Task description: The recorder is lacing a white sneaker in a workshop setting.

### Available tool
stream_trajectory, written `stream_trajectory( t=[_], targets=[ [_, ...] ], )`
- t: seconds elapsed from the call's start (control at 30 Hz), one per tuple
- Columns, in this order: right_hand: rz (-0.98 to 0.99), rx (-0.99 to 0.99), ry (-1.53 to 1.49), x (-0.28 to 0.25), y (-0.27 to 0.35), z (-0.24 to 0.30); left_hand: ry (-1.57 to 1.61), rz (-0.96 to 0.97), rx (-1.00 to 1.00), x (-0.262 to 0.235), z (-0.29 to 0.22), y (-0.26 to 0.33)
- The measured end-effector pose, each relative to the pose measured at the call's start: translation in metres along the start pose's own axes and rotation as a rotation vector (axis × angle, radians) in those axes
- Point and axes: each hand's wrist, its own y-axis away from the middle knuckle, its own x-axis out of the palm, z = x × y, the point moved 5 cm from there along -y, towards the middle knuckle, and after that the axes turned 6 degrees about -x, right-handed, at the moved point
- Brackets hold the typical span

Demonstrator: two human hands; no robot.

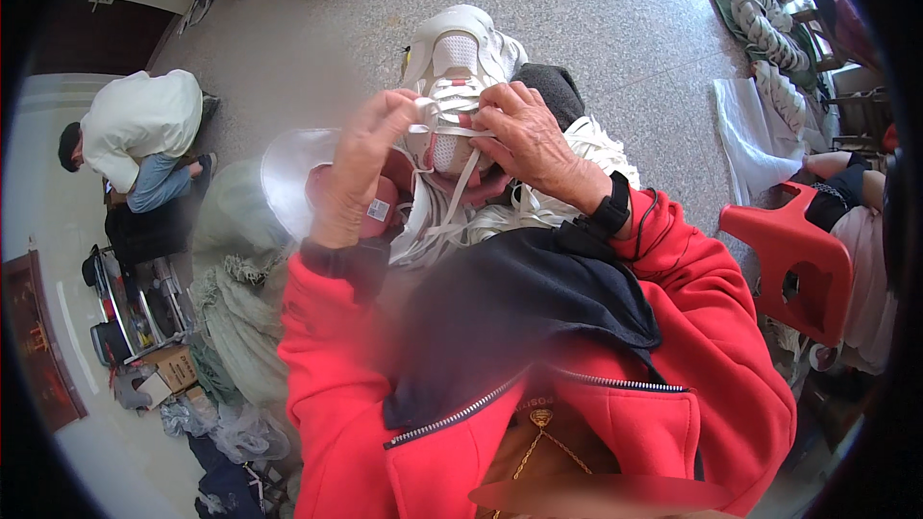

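Observation:
A white sneaker (454,62) sits toe-away on my lap, with white laces (452,125) threaded across its tongue. My left hand (361,168) pinches one lace end at the shoe's left side. On the right, my right hand (529,139) grips the lace and the shoe's upper edge. Loose white laces (452,216) hang down from the shoe toward my red jacket. A bundle of more white laces (596,149) lies under my right wrist.
A person in a white top (139,130) crouches at the left. A red plastic stool (793,264) stands at the right, beside another seated person's legs (846,178). Rows of white sneakers (769,34) lie at the back right. Pale green sacks (236,298) pile up at my left.

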Motion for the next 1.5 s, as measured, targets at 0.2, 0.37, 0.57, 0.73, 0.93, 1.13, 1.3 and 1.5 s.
stream_trajectory(
  t=[0.2, 0.37, 0.57, 0.73, 0.93, 1.13, 1.3, 1.5],
  targets=[
    [-0.027, -0.053, -0.059, -0.007, 0.005, -0.006, -1.055, -0.282, 0.467, 0.031, -0.002, 0.005],
    [0.035, -0.092, -0.021, -0.042, 0.037, -0.028, -0.883, -0.225, 0.251, 0.007, 0.007, -0.008],
    [0.173, 0.095, 0.003, -0.061, 0.085, -0.038, -0.734, -0.188, 0.123, 0.009, 0.008, -0.007],
    [-0.024, 0.162, -0.207, -0.037, 0.068, -0.031, -0.905, -0.298, 0.23, 0.033, -0.005, 0.009],
    [0.34, 0.023, -0.49, -0.011, 0.07, 0.016, -1.296, -0.297, 0.658, 0.08, -0.006, 0.021],
    [0.372, 0.097, -0.526, -0.007, 0.076, 0.014, -1.77, -0.243, 0.55, 0.101, 0.018, 0.012],
    [0.44, 0.11, -0.44, -0.007, 0.081, 0.008, -1.614, -0.361, 0.684, 0.093, 0.018, 0.009],
    [0.464, 0.134, -0.424, -0.01, 0.078, 0.007, -1.321, -0.404, 0.92, 0.081, -0.01, 0.028]
  ],
)
